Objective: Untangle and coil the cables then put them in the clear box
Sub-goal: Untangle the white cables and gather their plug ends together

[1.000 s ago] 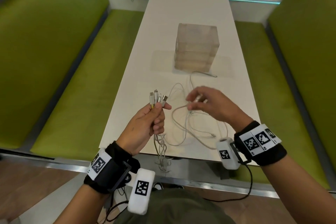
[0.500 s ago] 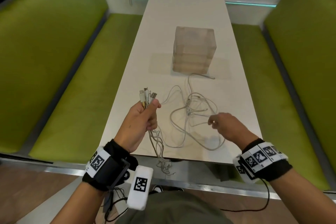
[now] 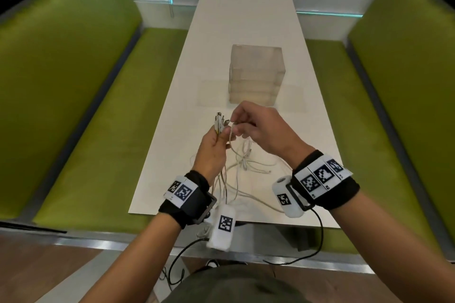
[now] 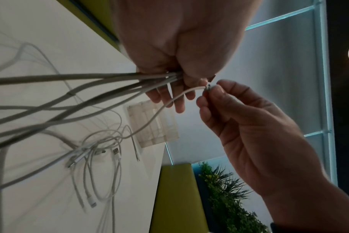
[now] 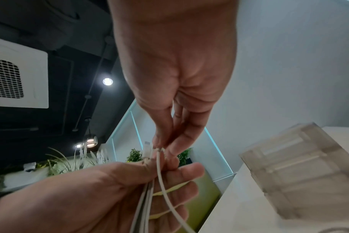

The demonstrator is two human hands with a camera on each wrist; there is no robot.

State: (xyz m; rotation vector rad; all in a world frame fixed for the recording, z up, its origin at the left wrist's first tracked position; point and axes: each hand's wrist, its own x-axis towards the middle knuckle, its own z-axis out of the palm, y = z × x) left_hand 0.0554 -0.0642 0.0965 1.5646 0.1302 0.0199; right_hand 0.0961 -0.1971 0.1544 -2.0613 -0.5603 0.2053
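The white cables (image 3: 242,163) lay mostly in a loose tangle on the white surface (image 3: 246,22), on the near side of the clear box (image 3: 256,76), with several strands running up into the left hand (image 3: 213,152) and a few hanging over the surface's near edge. They looked thin, limp and pale, some round and smooth, some seemingly braided, ending in small metal plugs; a fan of those connector ends (image 3: 220,122) stood up above the left fist. The left hand was curled tight round that bundle of cable ends, its lower fingers partly loosened. The right hand (image 3: 261,130), just beside it and nearer the box, pinched one more cable end (image 4: 208,88) between thumb and fingertips (image 5: 176,148), the rest of that hand relaxed. The step in hand seemed to be gathering every plug into one grip, so that the lengths could be drawn out of the knot. To do it well, the pinched end should be slid in alongside the others with plugs level, the left fist opening only enough to admit it, lest those already held slip. The strand trailing from it back toward the tangle should stay slack, since pulling could tighten the knot. The box stood upright, well short of the surface's far end; whether anything lay inside could not be told.
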